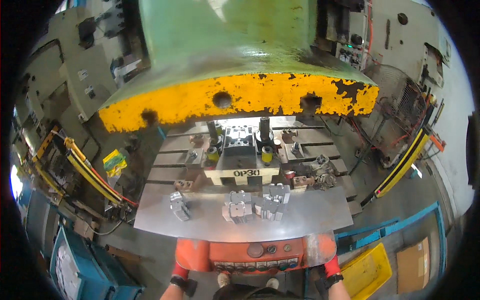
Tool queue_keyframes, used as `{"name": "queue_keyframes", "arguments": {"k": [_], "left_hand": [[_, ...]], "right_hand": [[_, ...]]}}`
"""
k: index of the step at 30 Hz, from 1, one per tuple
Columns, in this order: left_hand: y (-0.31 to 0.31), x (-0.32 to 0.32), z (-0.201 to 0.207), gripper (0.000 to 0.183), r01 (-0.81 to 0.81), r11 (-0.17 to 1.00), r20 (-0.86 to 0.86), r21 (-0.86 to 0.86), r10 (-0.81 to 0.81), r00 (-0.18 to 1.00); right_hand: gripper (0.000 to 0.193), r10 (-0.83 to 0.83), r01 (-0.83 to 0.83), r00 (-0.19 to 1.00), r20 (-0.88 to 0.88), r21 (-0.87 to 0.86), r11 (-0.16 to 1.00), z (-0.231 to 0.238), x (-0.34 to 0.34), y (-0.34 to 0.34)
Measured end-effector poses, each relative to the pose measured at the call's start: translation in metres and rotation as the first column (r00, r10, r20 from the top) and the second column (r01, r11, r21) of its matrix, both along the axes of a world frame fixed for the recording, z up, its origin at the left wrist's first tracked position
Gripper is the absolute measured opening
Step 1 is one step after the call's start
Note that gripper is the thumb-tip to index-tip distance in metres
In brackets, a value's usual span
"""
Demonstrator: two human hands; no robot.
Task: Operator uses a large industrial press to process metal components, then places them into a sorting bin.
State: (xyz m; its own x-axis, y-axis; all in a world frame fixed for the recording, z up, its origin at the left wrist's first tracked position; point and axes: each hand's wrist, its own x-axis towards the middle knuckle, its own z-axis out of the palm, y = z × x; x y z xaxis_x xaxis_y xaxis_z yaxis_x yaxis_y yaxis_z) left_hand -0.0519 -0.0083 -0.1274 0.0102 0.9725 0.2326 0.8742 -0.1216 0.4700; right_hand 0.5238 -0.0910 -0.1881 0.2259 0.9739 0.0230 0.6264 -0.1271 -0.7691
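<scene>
My left hand (180, 270), in a red glove, is at the left end of an orange control box (231, 250), by its rounded cover. At the right end, my right hand (332, 267), also red-gloved, is by the matching cover. The covers hide the fingers of both hands, so I cannot tell whether they are open or closed. Beyond the box, a metal sheet (200, 227) carries stacks of grey metal parts: a small stack (179, 206) on the left, a middle stack (238, 206) and a right stack (273, 202). Behind them stands a press die (242, 175).
Above the die hangs the press ram (240, 97), with a chipped yellow edge. Yellow-black guard posts stand left (95, 177) and right (400, 165). A blue bin (75, 270) is low left; a yellow crate (367, 272) and a cardboard piece (413, 266) lie low right. A rag (322, 167) rests beside the die.
</scene>
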Motion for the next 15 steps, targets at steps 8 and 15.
{"name": "queue_keyframes", "arguments": {"k": [8, 15], "left_hand": [[0.008, 0.000, 0.000, 0.042, -0.021, 0.998, -0.004, -0.059, 0.020, 1.000], [0.000, -0.010, -0.004, 0.044, -0.031, 0.994, 0.021, -0.101, 0.033, 0.999]], "right_hand": [[0.041, -0.076, 0.073, 0.983, -0.170, -0.019, 0.997, 0.007, -0.006, -0.007], [0.039, -0.226, 0.203, 0.964, -0.143, -0.156, 0.967, 0.003, -0.010, -0.006]]}}
